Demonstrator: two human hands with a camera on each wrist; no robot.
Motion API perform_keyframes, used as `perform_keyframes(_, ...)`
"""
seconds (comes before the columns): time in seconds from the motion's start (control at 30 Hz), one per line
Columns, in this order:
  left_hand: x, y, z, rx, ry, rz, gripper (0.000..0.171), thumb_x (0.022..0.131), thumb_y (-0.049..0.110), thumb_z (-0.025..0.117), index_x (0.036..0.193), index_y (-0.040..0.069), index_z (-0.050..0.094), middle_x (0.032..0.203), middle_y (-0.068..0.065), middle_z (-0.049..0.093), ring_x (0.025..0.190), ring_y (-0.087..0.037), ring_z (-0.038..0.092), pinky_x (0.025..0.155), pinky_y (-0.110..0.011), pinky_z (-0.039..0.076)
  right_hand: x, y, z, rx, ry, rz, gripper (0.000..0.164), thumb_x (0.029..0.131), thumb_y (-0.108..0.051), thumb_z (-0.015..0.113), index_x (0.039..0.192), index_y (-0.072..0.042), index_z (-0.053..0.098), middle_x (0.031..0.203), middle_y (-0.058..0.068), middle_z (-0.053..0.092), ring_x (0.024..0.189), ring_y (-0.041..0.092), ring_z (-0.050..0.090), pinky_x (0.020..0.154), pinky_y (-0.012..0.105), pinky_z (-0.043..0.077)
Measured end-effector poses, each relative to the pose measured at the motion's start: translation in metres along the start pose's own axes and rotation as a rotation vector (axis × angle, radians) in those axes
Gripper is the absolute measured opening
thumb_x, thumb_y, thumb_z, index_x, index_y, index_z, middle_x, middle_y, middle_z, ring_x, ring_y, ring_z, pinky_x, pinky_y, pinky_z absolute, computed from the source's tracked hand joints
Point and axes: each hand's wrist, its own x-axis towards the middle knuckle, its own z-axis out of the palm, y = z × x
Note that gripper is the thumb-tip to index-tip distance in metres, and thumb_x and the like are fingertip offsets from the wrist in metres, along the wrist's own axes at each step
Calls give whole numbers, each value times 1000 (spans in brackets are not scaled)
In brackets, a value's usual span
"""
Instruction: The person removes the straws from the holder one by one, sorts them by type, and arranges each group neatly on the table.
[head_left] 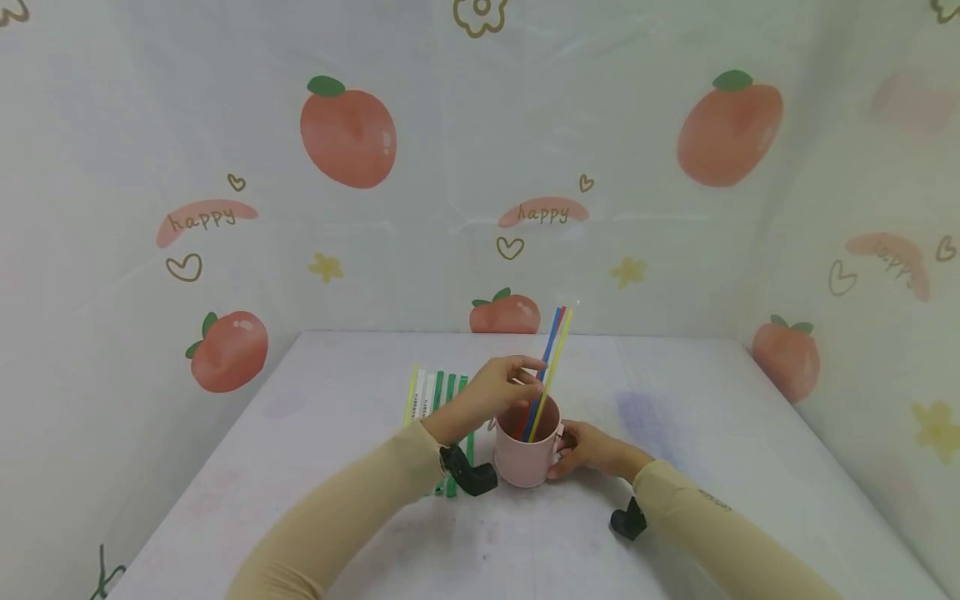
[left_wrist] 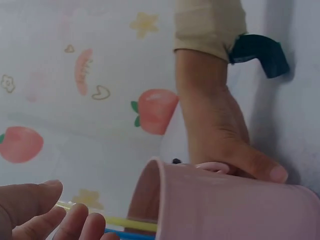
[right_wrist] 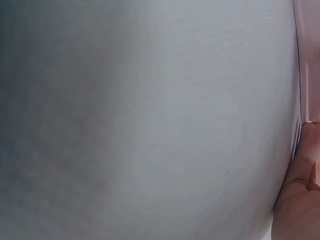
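A pink mug stands upright on the table, with thin sticks leaning in it: a blue stick, a yellow stick and a red stick, mostly hidden behind them. My right hand grips the mug at its handle, thumb along its side in the left wrist view; only part of that hand shows in the right wrist view. Above the rim, my left hand is beside the sticks. Its loosely bent fingers overlap the yellow stick in the left wrist view, with a gap to the thumb.
Left of the mug, partly under my left forearm, lie several green sticks, white sticks with printing and a yellow stick. The table has a pale cover. A cloth printed with fruit hangs behind.
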Motion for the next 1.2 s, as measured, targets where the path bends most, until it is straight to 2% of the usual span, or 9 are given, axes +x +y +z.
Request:
perform_keyframes(0.17,-1,-3,7,47,-5,-40,42,87,15,65,127,13,55,94,-4,65,86,-28,64,81,-42,52,0,-1,0,-15,6,18,52,68,-4,81,112,2,53,88,2,54,83,15,48,72,22,44)
perform_keyframes(0.57,4,-7,12,94,-32,-65,47,86,18,67,130,10,52,94,-5,66,83,-21,64,76,-38,54,-2,-4,1,-13,11,21,51,68,-2,80,110,3,53,86,1,55,81,15,49,71,21,43)
perform_keyframes(0.8,4,-4,18,166,-59,-56,32,84,14,67,115,8,62,84,-2,65,73,-16,62,68,-33,55,-2,-2,2,-10,5,5,52,68,-2,80,112,4,53,87,1,57,82,15,50,73,21,44)
perform_keyframes(1.03,2,-3,22,223,-71,-66,18,81,18,71,98,14,68,77,3,64,68,-18,60,67,-41,55,-2,-2,1,-42,2,18,60,70,-7,80,120,4,48,92,1,58,87,15,51,77,22,44)
perform_keyframes(1.2,2,-5,23,260,-84,-34,16,78,19,74,93,15,68,79,5,66,70,-15,61,58,-30,52,-2,-3,1,-31,3,11,58,71,-5,79,118,6,48,91,1,57,86,16,50,75,22,45)
